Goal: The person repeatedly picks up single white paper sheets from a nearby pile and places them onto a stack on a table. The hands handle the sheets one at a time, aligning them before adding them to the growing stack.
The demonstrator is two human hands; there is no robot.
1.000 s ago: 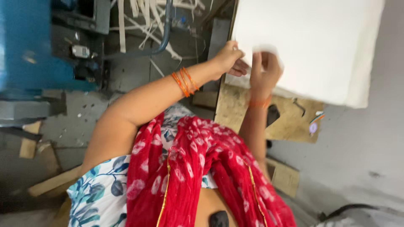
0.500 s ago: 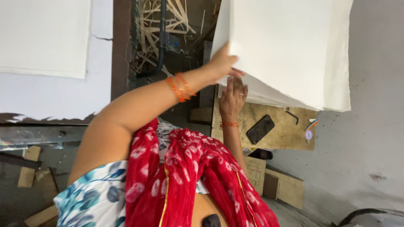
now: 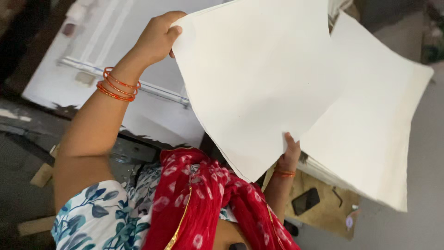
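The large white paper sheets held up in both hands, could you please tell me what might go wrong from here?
1. The large white paper sheets are pinched only at a top corner by the left hand and a lower edge by the right hand, so they may sag, crease or slip.
2. They block the view of the white paper stack, so setting them down squarely may be hard.

- Workshop, likely paper-handling: thick stack of large off-white paper sheets sits on a rough, stained plywood board.
- Worn white-painted metal machine surface, paint chipped at its edge.
- Bare grey concrete floor; loose pale wood offcut.
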